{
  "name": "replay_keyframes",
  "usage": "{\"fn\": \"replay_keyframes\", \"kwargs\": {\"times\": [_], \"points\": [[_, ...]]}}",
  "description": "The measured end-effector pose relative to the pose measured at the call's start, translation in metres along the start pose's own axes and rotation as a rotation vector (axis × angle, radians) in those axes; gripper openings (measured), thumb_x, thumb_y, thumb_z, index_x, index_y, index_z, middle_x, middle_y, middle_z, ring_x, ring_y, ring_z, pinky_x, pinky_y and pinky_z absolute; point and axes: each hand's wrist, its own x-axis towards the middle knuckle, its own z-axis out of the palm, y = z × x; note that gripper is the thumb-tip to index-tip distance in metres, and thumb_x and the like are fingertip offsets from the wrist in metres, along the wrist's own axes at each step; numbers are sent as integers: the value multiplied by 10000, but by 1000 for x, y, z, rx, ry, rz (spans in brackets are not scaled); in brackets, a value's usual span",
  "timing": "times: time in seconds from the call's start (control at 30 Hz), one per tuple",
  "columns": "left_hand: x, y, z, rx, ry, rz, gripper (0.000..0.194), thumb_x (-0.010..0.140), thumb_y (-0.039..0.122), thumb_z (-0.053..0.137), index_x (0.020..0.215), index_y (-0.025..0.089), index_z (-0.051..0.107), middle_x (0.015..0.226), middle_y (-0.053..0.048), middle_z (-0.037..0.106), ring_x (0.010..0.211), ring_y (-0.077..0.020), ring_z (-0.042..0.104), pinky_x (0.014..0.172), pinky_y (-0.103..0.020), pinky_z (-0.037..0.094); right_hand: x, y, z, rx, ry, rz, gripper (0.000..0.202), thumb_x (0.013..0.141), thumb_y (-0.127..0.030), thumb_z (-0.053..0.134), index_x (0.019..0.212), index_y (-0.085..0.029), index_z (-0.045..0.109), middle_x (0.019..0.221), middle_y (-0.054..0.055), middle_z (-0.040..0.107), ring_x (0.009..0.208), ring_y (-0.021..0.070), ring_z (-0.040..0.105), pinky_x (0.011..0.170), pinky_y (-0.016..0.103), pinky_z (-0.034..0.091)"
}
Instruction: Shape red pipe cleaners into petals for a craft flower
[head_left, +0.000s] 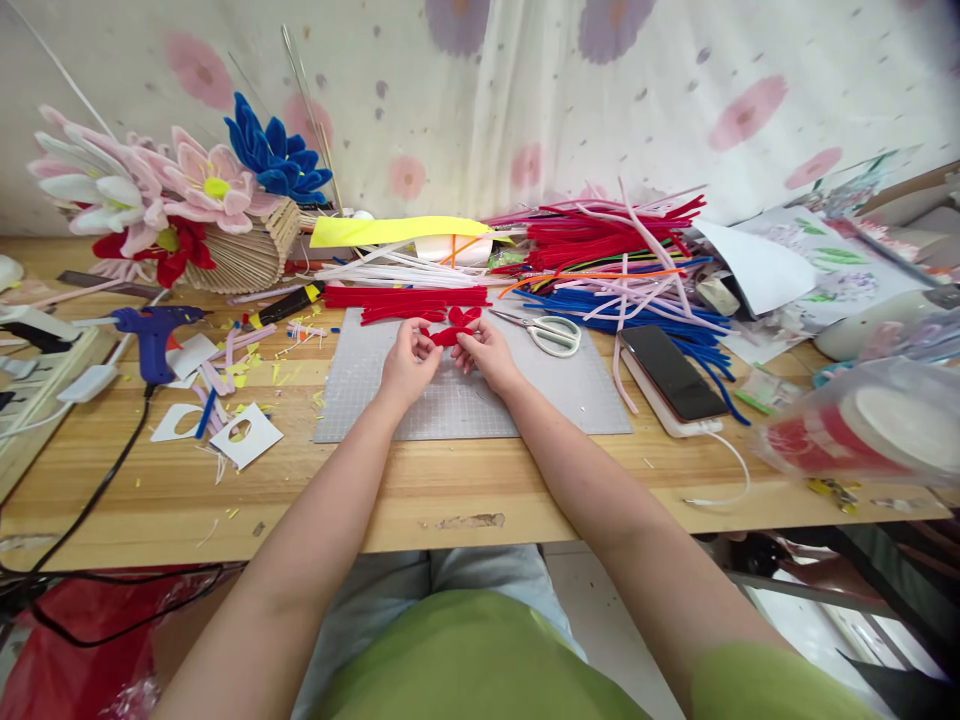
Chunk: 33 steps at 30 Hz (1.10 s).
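Between my two hands, over the grey cutting mat, is a small red fuzzy piece. My left hand pinches its left end, and the fingers of my right hand are closed on its right end. Just behind it lie more red shaped pieces. A bundle of red pipe cleaners rests along the mat's back edge. Scissors with pale handles lie to the right of my right hand, points toward the left.
On the left are a blue glue gun, its cable, paper scraps and fuzzy flowers. A phone on a white power bank, heaped pipe cleaners and a bagged cup occupy the right.
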Motion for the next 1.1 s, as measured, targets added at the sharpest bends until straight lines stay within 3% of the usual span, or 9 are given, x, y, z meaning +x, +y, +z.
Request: {"fn": "replay_keyframes", "kwargs": {"times": [0.13, 0.23, 0.3, 0.43, 0.6, 0.73, 0.9, 1.1], "points": [[-8, 2, 8, 261, -34, 149, 559, 798, 240, 560, 1328, 246, 386, 1031, -58, 659, 873, -163, 638, 811, -304, 490, 2, 3, 5, 11, 151, 21, 278, 770, -368, 581, 744, -219, 348, 489, -71, 570, 357, 76, 499, 322, 163, 315], [-9, 0, 17, 232, -101, 203, 561, 850, 318, 505, 1379, 223, 343, 1286, -114, 550, 1163, -212, 538, 964, -346, 421, 2, 7, 10, -9, 202, -10, 299, 773, -402, 577, 706, -219, 351, 455, -87, 519, 320, 63, 445, 323, 174, 313], [-8, -4, 19, 183, -117, 226, 524, 877, 351, 460, 1374, 217, 359, 1358, -115, 490, 1252, -211, 462, 1022, -351, 373, 1, 8, 13, -38, 146, -28, 312, 770, -406, 579, 666, -216, 354, 419, -92, 475, 308, 58, 415, 321, 175, 296], [-5, -7, 14, 151, -40, 210, 404, 926, 340, 333, 1291, 222, 460, 1326, -86, 529, 1227, -181, 486, 1037, -342, 362, -4, 3, 15, -114, -62, -10, 306, 758, -376, 585, 590, -192, 408, 430, -55, 510, 330, 47, 429, 327, 164, 274], [-4, -3, 6, 199, -50, 206, 333, 912, 254, 352, 1183, 213, 542, 1215, -63, 608, 1097, -167, 571, 970, -321, 418, -6, -4, 8, -29, -238, 104, 302, 782, -397, 504, 603, -155, 529, 472, -3, 568, 355, 56, 452, 327, 170, 256], [-1, -5, 3, 152, -67, 203, 294, 889, 233, 395, 1072, 218, 624, 1115, -47, 654, 1054, -160, 594, 969, -312, 426, -6, -3, 4, 25, -248, 102, 330, 762, -448, 535, 631, -147, 563, 455, -14, 547, 356, 47, 418, 338, 169, 228], [1, -13, 1, 136, -145, 282, 359, 837, 250, 504, 1180, 184, 585, 1272, -104, 568, 1213, -196, 501, 1045, -364, 373, -6, -1, 3, 84, -178, 47, 348, 675, -490, 644, 622, -161, 542, 439, -55, 483, 358, 29, 354, 352, 175, 174], [4, -21, 5, 45, -141, 161, 419, 799, 281, 567, 1209, 192, 574, 1227, -97, 608, 1098, -202, 590, 989, -370, 440, -3, -3, -2, 153, -247, 62, 305, 682, -445, 656, 670, -147, 593, 382, -87, 345, 351, 30, 201, 367, 201, 92]]}}
